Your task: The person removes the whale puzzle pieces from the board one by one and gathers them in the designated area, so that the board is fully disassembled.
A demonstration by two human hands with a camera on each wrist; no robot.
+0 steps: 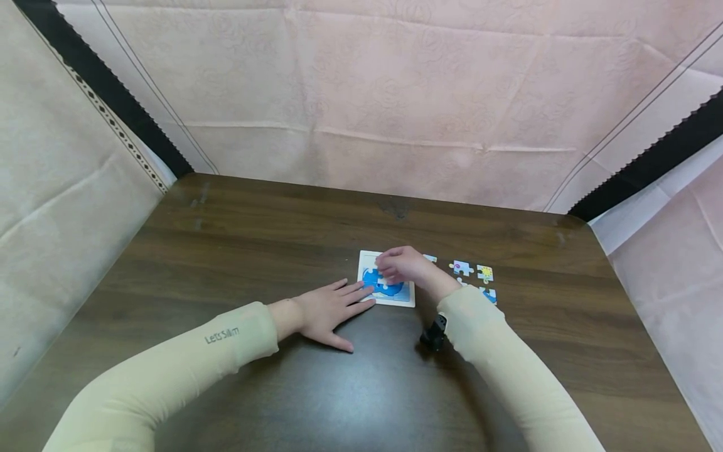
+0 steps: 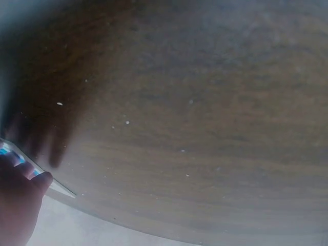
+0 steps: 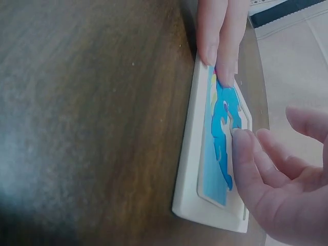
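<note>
A small jigsaw puzzle board (image 1: pixel 410 295) with a pale frame lies on the brown table, a blue animal picture partly filled in. My left hand (image 1: pixel 333 311) lies flat with fingers spread, its fingertips on the board's left edge and picture. Over the board, my right hand (image 1: pixel 402 263) has loosely bent fingers. In the right wrist view, a fingertip (image 3: pixel 241 141) of that hand is right at the blue picture (image 3: pixel 219 148), and no piece shows between the digits. Two fingers (image 3: pixel 212 43) of the left hand press the board's far end there.
Several loose puzzle pieces lie right of the board, among them a purple-marked piece (image 1: pixel 461 268) and a yellow one (image 1: pixel 484 273). The right forearm partly covers others. Pale cloth (image 1: pixel 395 88) hangs behind the table (image 1: pixel 254 232). A black device (image 1: pixel 433 333) sits at the right wrist.
</note>
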